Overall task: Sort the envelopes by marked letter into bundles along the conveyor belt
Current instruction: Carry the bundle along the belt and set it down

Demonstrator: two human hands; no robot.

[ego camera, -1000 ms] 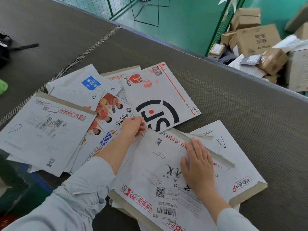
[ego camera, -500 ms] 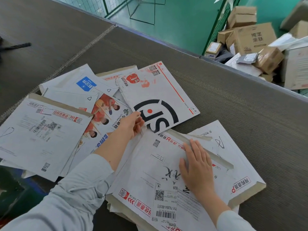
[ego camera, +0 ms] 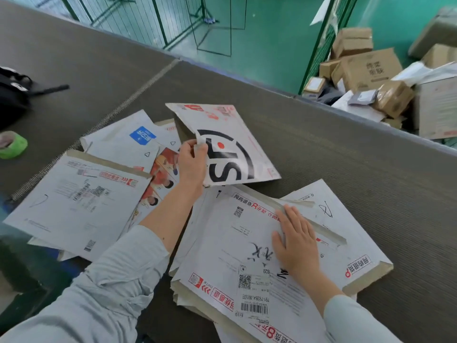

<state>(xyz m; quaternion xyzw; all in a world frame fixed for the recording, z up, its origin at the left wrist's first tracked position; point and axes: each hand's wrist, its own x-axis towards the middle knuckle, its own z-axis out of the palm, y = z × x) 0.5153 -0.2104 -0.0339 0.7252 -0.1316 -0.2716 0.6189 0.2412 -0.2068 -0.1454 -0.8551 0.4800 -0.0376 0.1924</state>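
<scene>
A white envelope with a big black logo (ego camera: 230,142) is tilted up off the dark conveyor belt (ego camera: 346,169), its near-left edge raised. My left hand (ego camera: 191,162) pinches that edge, thumb on top. My right hand (ego camera: 295,240) lies flat, fingers straight, on the top envelope of the near bundle (ego camera: 222,256), which bears handwritten marks and a barcode label. A loose spread of envelopes (ego camera: 79,201) lies to the left, one with orange-clad figures (ego camera: 160,179).
A green tape roll (ego camera: 12,144) and a black bag (ego camera: 12,95) sit at the belt's far left. Beyond the belt's far edge stands a pile of cardboard boxes (ego camera: 366,68) behind green fencing (ego camera: 319,45).
My left hand has taken hold of the logo envelope's edge and lifted it off the pile. The right hand stays pressed on the near bundle.
</scene>
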